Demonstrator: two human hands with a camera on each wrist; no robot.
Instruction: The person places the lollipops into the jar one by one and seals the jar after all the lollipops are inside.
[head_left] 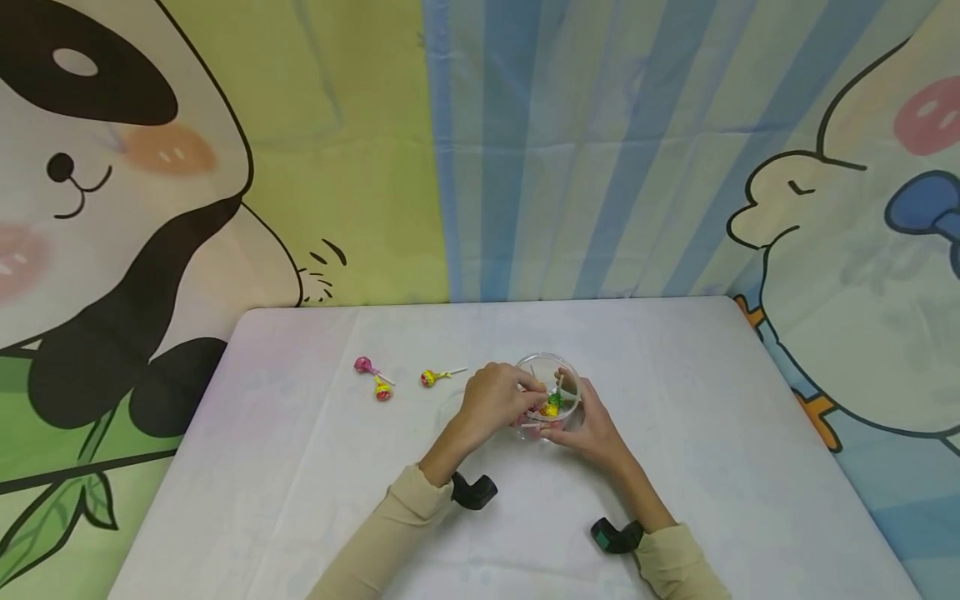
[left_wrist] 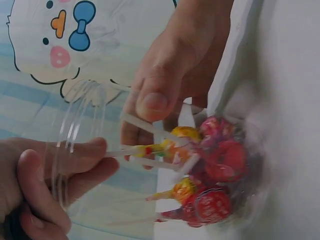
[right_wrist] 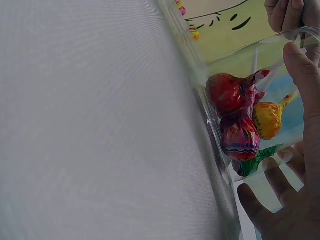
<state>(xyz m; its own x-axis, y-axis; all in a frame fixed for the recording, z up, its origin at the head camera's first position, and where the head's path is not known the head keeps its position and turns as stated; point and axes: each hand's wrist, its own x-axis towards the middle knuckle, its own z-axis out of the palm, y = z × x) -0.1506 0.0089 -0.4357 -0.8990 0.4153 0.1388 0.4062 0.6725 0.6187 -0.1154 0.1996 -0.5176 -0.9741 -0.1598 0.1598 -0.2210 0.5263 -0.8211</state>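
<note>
A clear plastic jar (head_left: 542,357) with several wrapped lollipops inside stands on the white table. My right hand (head_left: 596,433) grips its side, thumb at the front and fingers around the far side. Over the rim reaches my left hand (head_left: 498,398); in the left wrist view its thumb and finger pinch the white stick of a yellow lollipop (left_wrist: 159,149), whose head is among the others. Around it in the jar are red lollipops (left_wrist: 207,205) and a small yellow-orange one (left_wrist: 183,190). A green wrapper (right_wrist: 257,159) shows near my right fingertips.
Left of the jar, a pink lollipop (head_left: 363,365) and a red-and-yellow lollipop (head_left: 383,390) lie close together on the white table (head_left: 315,500). Another yellow lollipop (head_left: 428,378) lies nearer the jar. A cartoon-printed curtain (head_left: 360,167) hangs behind the table.
</note>
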